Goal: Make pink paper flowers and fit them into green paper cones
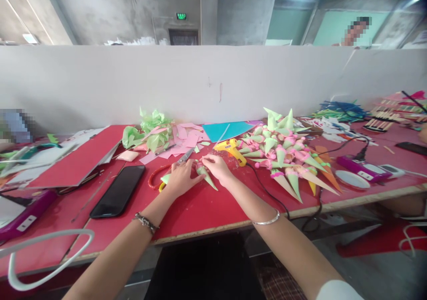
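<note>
A small pale-green paper cone (208, 179) lies between my hands, its point toward me. My left hand (180, 175) has its fingers and thumb around the cone's left side. At the cone's wide end, the fingertips of my right hand (216, 167) are pinched together; what is between them is too small to tell. Scissors with red and yellow handles (154, 179) lie partly hidden under my left hand, blades pointing away. Just beyond my right hand is a yellow glue gun (237, 151). A heap of green and pink paper cones (280, 151) sits to its right.
Pink paper scraps (188, 136), crumpled green paper (150, 133) and a blue sheet (220, 132) lie behind. On the left are a black phone (118, 191) and a red board (83, 155). A purple power strip (363, 169) stands right, with cables hanging over the edge.
</note>
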A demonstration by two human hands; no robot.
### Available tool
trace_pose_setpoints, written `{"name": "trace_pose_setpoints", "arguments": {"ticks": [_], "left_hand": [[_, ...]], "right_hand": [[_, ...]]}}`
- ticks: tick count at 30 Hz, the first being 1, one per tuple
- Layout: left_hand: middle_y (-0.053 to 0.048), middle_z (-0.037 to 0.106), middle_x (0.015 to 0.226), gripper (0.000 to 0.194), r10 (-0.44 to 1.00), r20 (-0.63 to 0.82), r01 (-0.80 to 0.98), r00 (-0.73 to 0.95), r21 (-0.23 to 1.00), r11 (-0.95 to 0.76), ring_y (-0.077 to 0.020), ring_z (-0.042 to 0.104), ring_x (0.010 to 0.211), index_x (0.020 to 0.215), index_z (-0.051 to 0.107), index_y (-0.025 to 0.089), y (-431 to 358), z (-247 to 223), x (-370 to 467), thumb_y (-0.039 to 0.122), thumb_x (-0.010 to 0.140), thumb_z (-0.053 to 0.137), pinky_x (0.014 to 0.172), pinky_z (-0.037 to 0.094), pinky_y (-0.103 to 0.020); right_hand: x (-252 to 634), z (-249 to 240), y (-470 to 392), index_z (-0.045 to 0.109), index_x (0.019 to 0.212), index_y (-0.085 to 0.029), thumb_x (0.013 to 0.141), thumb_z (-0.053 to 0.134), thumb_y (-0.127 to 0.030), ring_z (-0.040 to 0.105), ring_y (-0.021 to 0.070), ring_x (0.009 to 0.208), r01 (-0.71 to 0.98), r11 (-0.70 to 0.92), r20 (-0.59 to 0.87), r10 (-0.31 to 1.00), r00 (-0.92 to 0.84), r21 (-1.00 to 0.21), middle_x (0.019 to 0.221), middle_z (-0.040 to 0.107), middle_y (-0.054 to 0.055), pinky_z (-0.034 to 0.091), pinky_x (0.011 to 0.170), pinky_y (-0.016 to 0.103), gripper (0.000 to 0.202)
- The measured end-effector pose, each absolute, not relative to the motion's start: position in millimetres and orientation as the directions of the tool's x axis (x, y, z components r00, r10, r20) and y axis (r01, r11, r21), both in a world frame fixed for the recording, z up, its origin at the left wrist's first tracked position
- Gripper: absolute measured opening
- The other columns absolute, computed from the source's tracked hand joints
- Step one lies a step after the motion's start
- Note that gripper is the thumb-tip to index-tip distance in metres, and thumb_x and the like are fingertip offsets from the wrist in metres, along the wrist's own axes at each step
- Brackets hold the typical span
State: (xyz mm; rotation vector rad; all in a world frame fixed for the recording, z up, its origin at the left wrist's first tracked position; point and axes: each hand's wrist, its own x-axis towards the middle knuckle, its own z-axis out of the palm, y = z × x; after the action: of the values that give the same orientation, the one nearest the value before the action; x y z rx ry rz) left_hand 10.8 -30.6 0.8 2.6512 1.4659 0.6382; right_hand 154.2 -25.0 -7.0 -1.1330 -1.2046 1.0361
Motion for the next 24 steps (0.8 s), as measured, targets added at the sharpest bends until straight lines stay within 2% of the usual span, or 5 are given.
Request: {"name": "trace_pose_setpoints", "arguments": {"ticks": [6,9,12,24], "left_hand": [[-0.004,0.061,0.098,0.041,0.816,0.395,0.715,0.422,0.409,-0.567,-0.0194,0.058,0.089,0.107,0.041,0.021,-27.0,-0.2,8.6,0.043,0.073,0.052,0.085,0.035,-0.039],[-0.006,0.058,0.101,0.042,0.835,0.396,0.582,0.383,0.598,-0.551,-0.0154,0.059,0.078,0.105,0.041,0.019,-24.8,-0.1,9.4,0.039,0.071,0.054,0.071,0.044,-0.031],[-0.008,0.054,0.103,0.043,0.86,0.373,0.465,0.349,0.728,-0.504,-0.0122,0.058,0.07,0.106,0.04,0.016,-23.0,-0.8,10.8,0.036,0.071,0.055,0.06,0.046,-0.026],[-0.009,0.054,0.102,0.055,0.866,0.409,0.391,0.288,0.775,-0.496,-0.0153,0.057,0.079,0.112,0.038,0.016,-13.4,-8.2,8.9,0.031,0.065,0.062,0.06,0.045,-0.024]], "right_hand": [[152.5,-6.9,-25.2,0.06,0.07,-0.017,0.067,0.053,-0.024,0.056,0.0107,0.063,-0.064,0.152,0.149,0.988,0.048,-0.986,0.067,0.062,0.0,0.043,0.056,0.022,0.011],[151.6,-6.4,-25.1,0.06,0.072,-0.017,0.067,0.054,-0.027,0.058,0.0112,0.068,-0.137,0.165,0.164,0.986,0.018,-0.977,0.074,0.064,0.0,0.045,0.062,0.022,0.012],[151.4,-6.7,-24.4,0.062,0.075,-0.018,0.065,0.058,-0.027,0.059,0.0122,0.073,-0.241,0.176,0.183,0.983,-0.009,-0.955,0.078,0.065,0.002,0.045,0.067,0.024,0.014],[151.5,-1.1,-25.4,0.068,0.07,-0.019,0.058,0.065,-0.023,0.054,0.0101,0.064,-0.425,0.135,0.158,0.987,-0.018,-0.895,0.074,0.065,0.001,0.042,0.067,0.026,0.013]]}}
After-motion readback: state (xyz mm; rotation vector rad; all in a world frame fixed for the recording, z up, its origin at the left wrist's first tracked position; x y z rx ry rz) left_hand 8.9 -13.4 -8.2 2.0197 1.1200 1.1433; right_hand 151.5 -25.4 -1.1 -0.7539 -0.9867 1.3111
